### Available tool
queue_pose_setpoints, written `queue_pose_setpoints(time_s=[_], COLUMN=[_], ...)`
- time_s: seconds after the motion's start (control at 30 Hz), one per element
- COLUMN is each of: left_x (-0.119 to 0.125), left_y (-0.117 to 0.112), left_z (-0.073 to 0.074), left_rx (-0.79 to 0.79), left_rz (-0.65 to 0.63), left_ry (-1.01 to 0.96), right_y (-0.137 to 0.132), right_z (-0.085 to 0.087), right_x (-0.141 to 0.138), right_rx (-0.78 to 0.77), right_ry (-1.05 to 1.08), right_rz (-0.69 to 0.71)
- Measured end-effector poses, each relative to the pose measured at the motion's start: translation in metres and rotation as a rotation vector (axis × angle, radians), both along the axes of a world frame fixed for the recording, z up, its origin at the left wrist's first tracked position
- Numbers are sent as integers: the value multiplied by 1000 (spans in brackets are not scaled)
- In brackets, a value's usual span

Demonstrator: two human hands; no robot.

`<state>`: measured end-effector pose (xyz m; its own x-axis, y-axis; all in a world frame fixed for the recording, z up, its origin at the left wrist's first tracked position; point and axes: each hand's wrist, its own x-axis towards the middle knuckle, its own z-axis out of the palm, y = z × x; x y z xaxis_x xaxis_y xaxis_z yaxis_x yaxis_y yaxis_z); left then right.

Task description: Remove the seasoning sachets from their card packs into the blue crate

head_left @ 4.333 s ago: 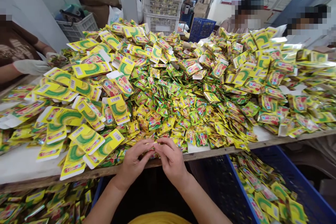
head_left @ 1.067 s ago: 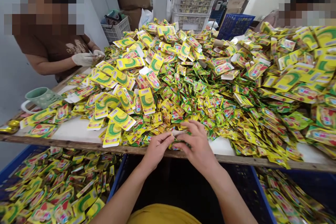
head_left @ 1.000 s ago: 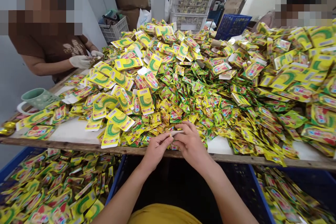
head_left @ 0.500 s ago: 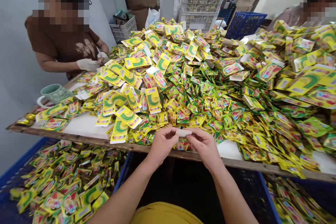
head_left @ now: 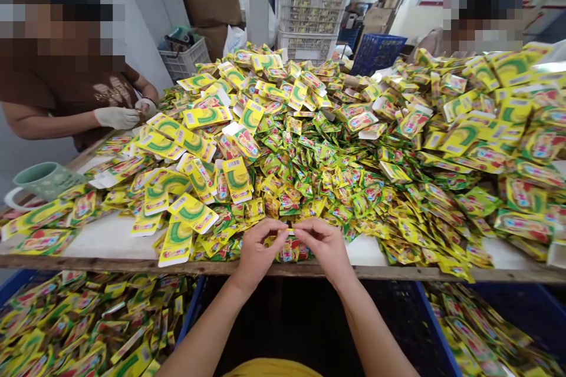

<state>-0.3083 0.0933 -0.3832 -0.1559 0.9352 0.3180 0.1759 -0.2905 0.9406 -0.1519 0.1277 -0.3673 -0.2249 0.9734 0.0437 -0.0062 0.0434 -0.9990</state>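
Observation:
Near the table's front edge, my left hand (head_left: pixel 260 252) and my right hand (head_left: pixel 326 247) face each other. Thumbs and forefingers of both pinch the upper end of a small printed carton (head_left: pixel 290 249), where a thin yellow and white edge shows. Part of the carton is hidden by the fingers. Just beyond it spreads a heap of small green and yellow sachets (head_left: pixel 318 159). Flat yellow cartons with white flaps (head_left: pixel 193 212) lie left of my left hand, and more yellow sachets (head_left: pixel 411 227) lie right of my right hand.
A green mug (head_left: pixel 48 181) stands at the table's left end. Blue crates hold filled cartons (head_left: pixel 88 318) below the table (head_left: pixel 106 238). A person in white gloves (head_left: pixel 117 118) works at the left; another person sits behind the heap at right. Stacked white crates (head_left: pixel 309 9) stand behind.
The view has turned to the right, so the table's contents sit further left. The white end face between my fingers now shows as a thin yellow and white edge.

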Motion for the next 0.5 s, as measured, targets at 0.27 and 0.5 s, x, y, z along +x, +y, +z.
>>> queue_pose_setpoints(time_s=[0.27,0.5], left_x=[-9,-9], left_y=[-6,-10], left_z=[-1,-5], left_rx=[196,280], left_rz=[-100,-170], left_ry=[167,224], right_y=[-11,-38], right_z=[3,-7], right_x=[5,4], right_rx=[253,516], right_ry=[-152,-243], right_rz=[-12,-10])
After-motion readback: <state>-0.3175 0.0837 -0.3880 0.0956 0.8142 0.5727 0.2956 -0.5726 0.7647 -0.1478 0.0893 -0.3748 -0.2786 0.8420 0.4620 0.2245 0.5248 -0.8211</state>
